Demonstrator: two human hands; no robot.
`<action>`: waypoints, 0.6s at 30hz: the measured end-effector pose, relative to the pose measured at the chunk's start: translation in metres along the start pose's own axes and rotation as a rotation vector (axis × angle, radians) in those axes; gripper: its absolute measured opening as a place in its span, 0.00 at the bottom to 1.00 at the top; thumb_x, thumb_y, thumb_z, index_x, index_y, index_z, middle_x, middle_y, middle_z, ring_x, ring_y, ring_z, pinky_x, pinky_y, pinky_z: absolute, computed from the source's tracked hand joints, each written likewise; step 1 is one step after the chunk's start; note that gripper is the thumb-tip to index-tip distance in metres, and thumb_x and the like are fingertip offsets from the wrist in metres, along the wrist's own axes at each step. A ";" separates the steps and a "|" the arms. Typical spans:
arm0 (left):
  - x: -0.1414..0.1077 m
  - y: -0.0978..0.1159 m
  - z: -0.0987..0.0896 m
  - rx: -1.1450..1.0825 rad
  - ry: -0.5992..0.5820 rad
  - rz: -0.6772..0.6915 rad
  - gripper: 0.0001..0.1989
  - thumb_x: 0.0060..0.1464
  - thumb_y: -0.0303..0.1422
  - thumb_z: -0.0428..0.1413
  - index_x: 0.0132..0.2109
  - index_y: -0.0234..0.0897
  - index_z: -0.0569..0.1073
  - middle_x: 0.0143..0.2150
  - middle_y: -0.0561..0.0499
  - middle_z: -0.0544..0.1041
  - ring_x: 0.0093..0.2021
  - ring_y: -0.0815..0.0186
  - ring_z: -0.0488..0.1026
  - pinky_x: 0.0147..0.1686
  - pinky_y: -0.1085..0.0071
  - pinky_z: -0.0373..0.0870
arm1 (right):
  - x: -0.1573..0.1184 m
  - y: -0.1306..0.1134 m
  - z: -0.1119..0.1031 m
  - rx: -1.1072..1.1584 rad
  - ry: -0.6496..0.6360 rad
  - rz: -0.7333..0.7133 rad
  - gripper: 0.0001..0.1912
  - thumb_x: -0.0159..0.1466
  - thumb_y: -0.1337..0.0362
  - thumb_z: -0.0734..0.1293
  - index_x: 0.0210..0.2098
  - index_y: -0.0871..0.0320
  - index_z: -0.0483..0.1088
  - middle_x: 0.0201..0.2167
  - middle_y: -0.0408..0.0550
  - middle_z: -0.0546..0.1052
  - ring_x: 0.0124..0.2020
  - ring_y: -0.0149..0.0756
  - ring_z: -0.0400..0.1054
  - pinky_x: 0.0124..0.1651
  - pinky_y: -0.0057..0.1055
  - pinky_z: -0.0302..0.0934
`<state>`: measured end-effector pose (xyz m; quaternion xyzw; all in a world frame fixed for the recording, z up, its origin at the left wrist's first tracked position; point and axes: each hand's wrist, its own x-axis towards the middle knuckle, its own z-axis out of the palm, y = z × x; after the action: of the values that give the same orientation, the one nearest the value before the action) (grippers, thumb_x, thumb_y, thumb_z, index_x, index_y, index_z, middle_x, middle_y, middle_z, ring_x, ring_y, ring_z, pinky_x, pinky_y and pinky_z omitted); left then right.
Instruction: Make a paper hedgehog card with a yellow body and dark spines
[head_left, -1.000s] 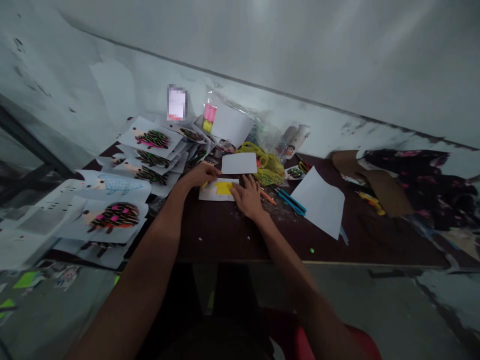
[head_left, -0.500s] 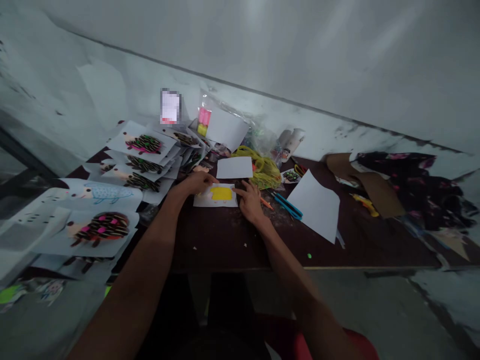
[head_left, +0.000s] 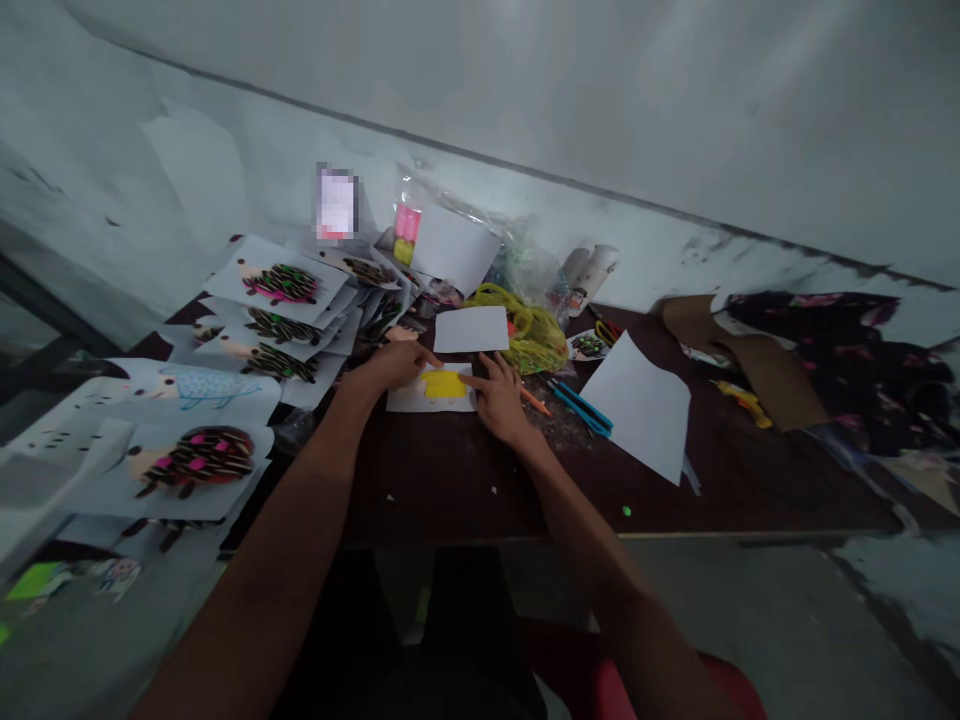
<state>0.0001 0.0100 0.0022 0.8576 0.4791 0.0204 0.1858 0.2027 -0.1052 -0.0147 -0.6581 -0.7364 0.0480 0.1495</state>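
Observation:
A small white card [head_left: 450, 404] lies on the dark table [head_left: 427, 490] in front of me, with a yellow shape [head_left: 445, 384] on its middle. At the card's upper left, my left hand [head_left: 401, 365] rests with a fingertip touching the yellow shape's top edge. My right hand [head_left: 499, 395] lies on the card's right side, fingers spread, one fingertip at the shape's right edge. Just behind the card is a blank white paper [head_left: 471, 330]. An orange pencil-like tool [head_left: 535, 400] and a blue cutter [head_left: 583, 408] lie right of my right hand.
Stacked hedgehog pictures [head_left: 199, 460] cover the left side. A yellow net bag [head_left: 536, 340] and a clear plastic bag [head_left: 525, 265] lie behind. White sheets [head_left: 645, 410], brown cardboard [head_left: 780, 385] and dark floral cloth [head_left: 862, 350] are at right.
My left fingertip has shifted right, onto the top of the yellow shape. My right hand stays beside it with fingers a little more spread. The view has shifted slightly.

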 end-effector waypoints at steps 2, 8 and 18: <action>-0.001 0.002 -0.001 0.005 0.007 0.005 0.23 0.62 0.27 0.49 0.57 0.46 0.81 0.44 0.47 0.85 0.36 0.66 0.77 0.34 0.76 0.66 | 0.000 0.002 -0.001 -0.002 0.017 -0.015 0.28 0.63 0.74 0.63 0.58 0.44 0.76 0.72 0.47 0.62 0.75 0.53 0.43 0.72 0.60 0.40; -0.005 0.007 -0.005 -0.003 -0.005 -0.030 0.22 0.63 0.28 0.49 0.57 0.46 0.81 0.47 0.45 0.84 0.39 0.64 0.79 0.38 0.75 0.69 | 0.004 -0.001 -0.005 0.001 0.085 0.009 0.30 0.63 0.75 0.60 0.59 0.46 0.75 0.73 0.47 0.60 0.75 0.50 0.45 0.72 0.56 0.42; -0.001 0.004 -0.001 0.004 0.023 0.005 0.22 0.62 0.28 0.50 0.56 0.47 0.81 0.46 0.45 0.85 0.40 0.65 0.79 0.35 0.77 0.69 | 0.006 -0.011 -0.005 -0.070 0.008 -0.027 0.26 0.65 0.72 0.62 0.58 0.47 0.76 0.73 0.49 0.58 0.76 0.53 0.42 0.72 0.61 0.39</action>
<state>0.0020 0.0074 0.0049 0.8590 0.4790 0.0299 0.1784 0.1929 -0.1015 -0.0065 -0.6531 -0.7458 0.0176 0.1298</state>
